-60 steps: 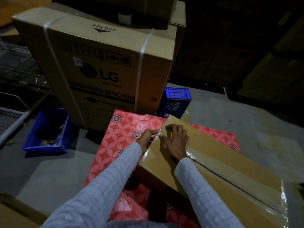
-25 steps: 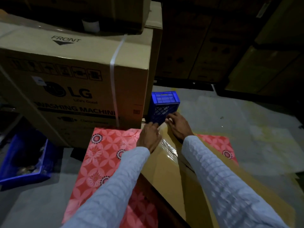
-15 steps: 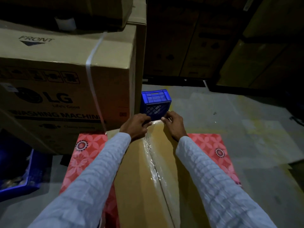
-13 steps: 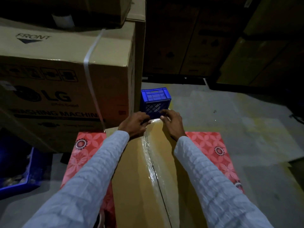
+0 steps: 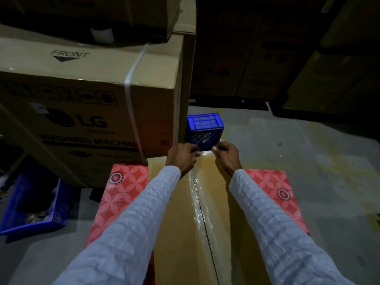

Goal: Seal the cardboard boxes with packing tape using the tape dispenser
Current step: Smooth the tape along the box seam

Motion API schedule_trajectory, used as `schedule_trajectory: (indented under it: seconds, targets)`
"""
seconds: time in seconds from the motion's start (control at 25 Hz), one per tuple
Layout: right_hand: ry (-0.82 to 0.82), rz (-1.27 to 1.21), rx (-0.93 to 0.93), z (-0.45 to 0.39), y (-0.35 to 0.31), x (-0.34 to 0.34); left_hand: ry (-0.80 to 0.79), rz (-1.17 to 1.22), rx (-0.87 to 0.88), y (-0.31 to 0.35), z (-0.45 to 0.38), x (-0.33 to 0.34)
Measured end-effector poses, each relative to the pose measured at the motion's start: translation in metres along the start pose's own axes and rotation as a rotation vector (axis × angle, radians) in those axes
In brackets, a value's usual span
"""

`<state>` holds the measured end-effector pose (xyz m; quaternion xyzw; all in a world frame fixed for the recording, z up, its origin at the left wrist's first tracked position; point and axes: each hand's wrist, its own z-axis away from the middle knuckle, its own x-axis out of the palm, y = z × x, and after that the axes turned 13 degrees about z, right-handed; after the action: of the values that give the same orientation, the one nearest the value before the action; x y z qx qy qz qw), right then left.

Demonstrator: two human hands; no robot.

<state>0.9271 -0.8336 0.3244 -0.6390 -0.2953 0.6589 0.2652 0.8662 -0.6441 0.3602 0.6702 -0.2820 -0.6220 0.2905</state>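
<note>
The box [image 5: 178,219] occupies the lower centre of the frame, lying lengthwise away from the camera on a red patterned mat [image 5: 125,194] that shows on both sides of it. A strip of clear tape [image 5: 197,204] runs along the centre seam of the box top up to its far edge. Both hands are at that far edge, just above the centre of the frame. The left hand [image 5: 182,156] is curled, its fingertips [image 5: 196,154] pressed on the tape end at the edge; the right hand [image 5: 227,155] mirrors it, thumb and fingers pinching the same tape end from the other side. Both grip the tape, with a short span of tape between them. White sleeves [image 5: 131,233] run from the bottom corners up to the wrists. Just beyond the hands, a small blue crate [image 5: 204,130] stands on the concrete floor [image 5: 298,161]. A large carton [image 5: 82,103] printed LG WASHING MACHINE fills the upper left, bound by a white strap [image 5: 132,112]. A blue bin [image 5: 35,204] sits at the left edge. No tape dispenser can be made out.
</note>
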Motion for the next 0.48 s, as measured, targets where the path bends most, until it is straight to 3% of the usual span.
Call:
schedule_trajectory:
  seconds: [0.08,0.28,0.48]
  targets:
    - [0.018,-0.009,0.004,0.003,0.004,-0.010,-0.020,0.036,-0.032,-0.002,0.012,-0.006]
    - [0.072,0.039,0.075,-0.005,0.020,-0.022,0.157,-0.049,-0.073,-0.017,0.023,-0.020]
    - [0.104,-0.044,0.031,0.007,0.012,-0.021,0.136,0.069,-0.133,-0.024,0.013,-0.020]
